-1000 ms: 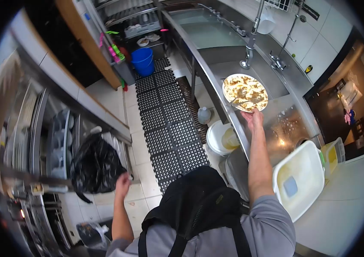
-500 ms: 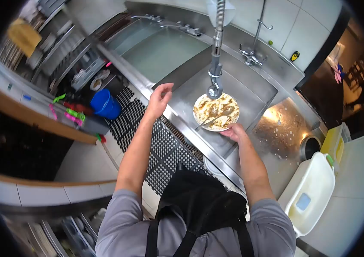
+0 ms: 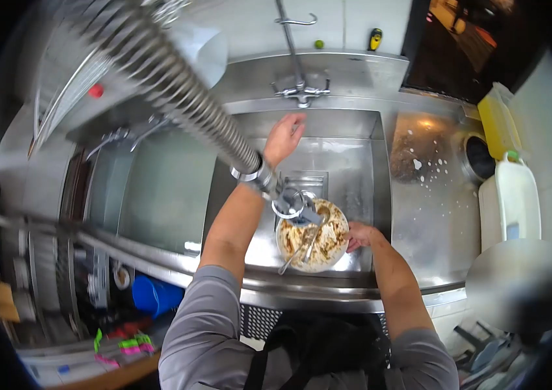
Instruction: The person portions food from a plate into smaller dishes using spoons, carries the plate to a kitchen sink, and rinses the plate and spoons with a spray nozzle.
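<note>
My right hand (image 3: pixel 362 236) grips the right rim of a white plate (image 3: pixel 336 254) smeared with brown and yellowish food, held over the sink basin (image 3: pixel 354 175). Metal cutlery (image 3: pixel 308 247), with at least one spoon, lies across the plate, one handle sticking past its near-left edge. The spray head (image 3: pixel 287 203) of a spring hose (image 3: pixel 204 123) hangs above the plate's upper left, partly covering it. Beyond the spray head, my left hand (image 3: pixel 284 136) is stretched toward the back of the basin, fingers apart and holding nothing. The hose crosses in front of my left forearm.
A wall tap (image 3: pixel 301 93) stands behind the basin. To the left is a second basin with cloudy water (image 3: pixel 165 188). On the right are a wet metal drainboard (image 3: pixel 419 240), a dark round pot (image 3: pixel 477 158) and a white tub (image 3: pixel 513 201). A blue bucket (image 3: pixel 157 296) sits lower left.
My view has turned to face the sink more squarely. My left hand has moved from the front edge to the far part of the basin, past the spray head. My right hand still holds the plate.
</note>
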Demonstrator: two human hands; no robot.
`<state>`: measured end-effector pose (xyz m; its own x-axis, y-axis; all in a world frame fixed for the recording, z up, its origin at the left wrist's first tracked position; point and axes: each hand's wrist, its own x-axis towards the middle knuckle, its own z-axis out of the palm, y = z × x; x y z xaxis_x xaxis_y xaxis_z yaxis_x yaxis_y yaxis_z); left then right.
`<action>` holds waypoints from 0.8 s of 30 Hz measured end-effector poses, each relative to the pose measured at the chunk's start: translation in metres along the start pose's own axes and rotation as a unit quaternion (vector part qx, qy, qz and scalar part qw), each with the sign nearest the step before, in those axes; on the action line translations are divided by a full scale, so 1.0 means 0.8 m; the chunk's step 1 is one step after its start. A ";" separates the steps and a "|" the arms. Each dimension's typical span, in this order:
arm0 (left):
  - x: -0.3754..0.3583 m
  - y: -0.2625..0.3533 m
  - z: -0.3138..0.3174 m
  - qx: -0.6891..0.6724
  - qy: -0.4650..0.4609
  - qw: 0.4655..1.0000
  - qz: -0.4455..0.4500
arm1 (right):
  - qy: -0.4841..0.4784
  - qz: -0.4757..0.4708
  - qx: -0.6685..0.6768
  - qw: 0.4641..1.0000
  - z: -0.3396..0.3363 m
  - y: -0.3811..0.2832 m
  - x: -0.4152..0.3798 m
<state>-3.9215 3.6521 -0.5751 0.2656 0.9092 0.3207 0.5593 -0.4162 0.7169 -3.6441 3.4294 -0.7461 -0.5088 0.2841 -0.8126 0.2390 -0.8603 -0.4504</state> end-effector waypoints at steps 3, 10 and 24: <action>0.082 -0.003 0.038 -0.023 0.000 1.000 0.021 | 0.044 0.000 -0.087 0.995 0.006 0.007 0.001; 0.203 -0.085 0.143 -0.046 0.037 0.994 0.091 | 0.379 -0.169 -0.454 0.789 0.053 -0.046 -0.035; -0.327 -0.003 0.099 -0.427 -0.231 0.797 -0.361 | 0.103 -0.364 -0.098 0.920 0.130 -0.065 -0.048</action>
<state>-3.9301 3.4146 -0.7102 0.4875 0.7257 -0.4855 0.0117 0.5506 0.8347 -3.7229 3.4195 -0.6529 -0.4297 0.8471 -0.3126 0.0509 -0.3229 -0.9451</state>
